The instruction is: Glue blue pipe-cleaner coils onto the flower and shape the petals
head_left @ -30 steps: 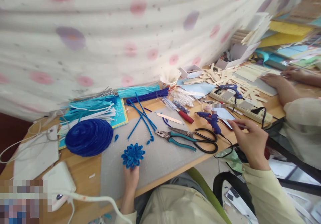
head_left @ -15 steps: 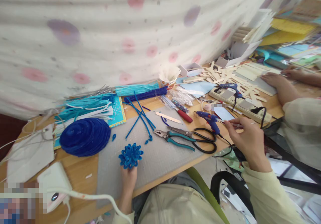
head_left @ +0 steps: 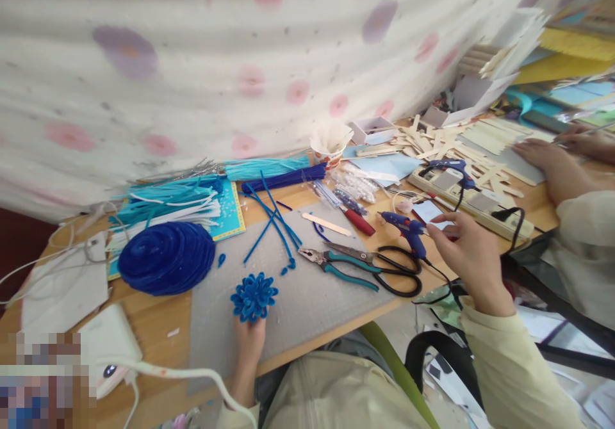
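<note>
My left hand (head_left: 250,338) is closed under a blue pipe-cleaner flower (head_left: 254,298), its layered loop petals facing up; the fingers are mostly hidden beneath it. At the rear of a blue hot glue gun (head_left: 406,229), my right hand (head_left: 464,250) pinches a pale glue stick, largely covered by the fingers. The gun lies on the table beside black-handled scissors (head_left: 398,269) and teal-handled pliers (head_left: 343,270). Loose blue pipe cleaners (head_left: 271,221) cross on the grey mat (head_left: 216,346), near small blue offcuts (head_left: 288,267) and a wooden craft stick (head_left: 327,224).
A large dark-blue coiled dome (head_left: 166,257) sits at left, before bundles of pipe cleaners (head_left: 168,202). White cables and a white device (head_left: 113,346) occupy the left front. A power strip (head_left: 480,208) and scattered craft sticks lie right. Another person's hand (head_left: 538,160) works at far right.
My right hand has moved slightly closer to the glue gun's rear, and less of the pale stick shows. My left hand still holds the flower. The view has shifted a little.
</note>
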### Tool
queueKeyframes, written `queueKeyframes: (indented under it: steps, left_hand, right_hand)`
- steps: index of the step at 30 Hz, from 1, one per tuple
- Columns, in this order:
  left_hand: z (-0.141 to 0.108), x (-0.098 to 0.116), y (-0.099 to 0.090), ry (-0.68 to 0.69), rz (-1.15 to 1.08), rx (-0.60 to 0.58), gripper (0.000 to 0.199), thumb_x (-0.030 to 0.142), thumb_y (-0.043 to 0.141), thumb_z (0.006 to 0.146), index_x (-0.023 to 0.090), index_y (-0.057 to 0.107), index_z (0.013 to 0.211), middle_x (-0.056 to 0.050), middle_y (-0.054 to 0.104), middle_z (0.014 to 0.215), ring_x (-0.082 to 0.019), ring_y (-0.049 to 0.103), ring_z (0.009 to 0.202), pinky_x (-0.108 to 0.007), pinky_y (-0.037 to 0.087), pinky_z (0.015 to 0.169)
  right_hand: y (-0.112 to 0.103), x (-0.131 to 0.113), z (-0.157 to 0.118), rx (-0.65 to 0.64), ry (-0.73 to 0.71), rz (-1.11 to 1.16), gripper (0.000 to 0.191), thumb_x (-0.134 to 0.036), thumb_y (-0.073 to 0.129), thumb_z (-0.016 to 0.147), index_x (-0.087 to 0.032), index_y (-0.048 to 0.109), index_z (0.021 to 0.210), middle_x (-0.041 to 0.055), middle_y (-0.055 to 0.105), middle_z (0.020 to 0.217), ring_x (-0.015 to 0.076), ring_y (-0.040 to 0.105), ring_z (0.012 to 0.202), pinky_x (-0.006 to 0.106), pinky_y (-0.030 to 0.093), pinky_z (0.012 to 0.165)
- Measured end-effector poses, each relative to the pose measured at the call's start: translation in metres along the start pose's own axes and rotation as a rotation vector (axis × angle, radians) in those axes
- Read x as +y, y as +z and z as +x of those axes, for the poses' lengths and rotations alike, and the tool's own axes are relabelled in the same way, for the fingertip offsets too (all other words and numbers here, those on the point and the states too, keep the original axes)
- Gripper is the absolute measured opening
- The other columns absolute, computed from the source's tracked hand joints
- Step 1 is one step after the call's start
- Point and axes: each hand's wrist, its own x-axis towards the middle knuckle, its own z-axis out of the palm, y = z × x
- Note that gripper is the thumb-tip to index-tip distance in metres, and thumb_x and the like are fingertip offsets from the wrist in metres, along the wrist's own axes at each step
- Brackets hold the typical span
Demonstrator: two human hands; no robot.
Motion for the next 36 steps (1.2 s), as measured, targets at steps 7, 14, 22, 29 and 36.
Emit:
queueKeyframes:
  steps: [7, 14, 22, 29, 36]
  left_hand:
    - [0.0, 0.0, -0.001, 0.0, 0.006, -0.018, 0.03, 0.045, 0.064, 0.067, 0.018, 0.069, 0.08, -0.012, 0.072, 0.098, -0.03, 0.066, 0.099, -0.047, 0.052, 0.09]
    - [0.001, 0.006, -0.001, 0.008, 0.024, -0.004, 0.027, 0.041, 0.064, 0.066, 0.018, 0.071, 0.079, -0.012, 0.072, 0.101, -0.031, 0.064, 0.104, -0.049, 0.047, 0.097]
    - [0.0, 0.005, 0.0, 0.023, -0.004, -0.012, 0.024, 0.034, 0.064, 0.066, 0.018, 0.071, 0.083, -0.011, 0.074, 0.098, -0.028, 0.067, 0.095, -0.044, 0.053, 0.088]
    - [-0.004, 0.017, 0.004, 0.02, -0.031, -0.007, 0.015, 0.029, 0.063, 0.061, 0.024, 0.072, 0.072, -0.005, 0.075, 0.08, -0.028, 0.069, 0.084, -0.046, 0.054, 0.085]
    - [-0.003, 0.02, 0.006, 0.033, -0.031, -0.047, 0.021, 0.022, 0.061, 0.062, 0.027, 0.073, 0.078, -0.003, 0.075, 0.094, -0.027, 0.067, 0.099, -0.045, 0.049, 0.096]
  right_hand:
    - [0.003, 0.007, 0.0, -0.001, -0.098, -0.056, 0.037, -0.046, 0.048, 0.085, -0.017, 0.048, 0.108, 0.0121, 0.068, 0.081, 0.0265, 0.064, 0.068, 0.036, 0.046, 0.063]
    - [0.026, 0.018, -0.017, 0.065, -0.129, 0.263, 0.075, -0.056, 0.061, 0.076, -0.015, 0.027, 0.129, 0.0065, 0.06, 0.081, 0.0222, 0.06, 0.066, 0.036, 0.051, 0.062]
    - [0.064, 0.027, 0.01, -0.046, -0.123, 0.116, 0.041, -0.054, 0.057, 0.075, -0.014, 0.066, 0.083, 0.0145, 0.066, 0.086, 0.0297, 0.062, 0.082, 0.038, 0.048, 0.066]
    - [0.041, 0.003, 0.009, -0.097, 0.024, 0.209, 0.033, -0.052, 0.06, 0.074, -0.019, 0.062, 0.073, 0.0095, 0.064, 0.063, 0.0267, 0.061, 0.058, 0.035, 0.042, 0.048]
    - [-0.01, -0.051, -0.06, -0.391, 0.032, 0.704, 0.025, -0.046, 0.07, 0.071, -0.023, 0.065, 0.08, 0.0085, 0.067, 0.075, 0.0211, 0.059, 0.056, 0.034, 0.048, 0.048]
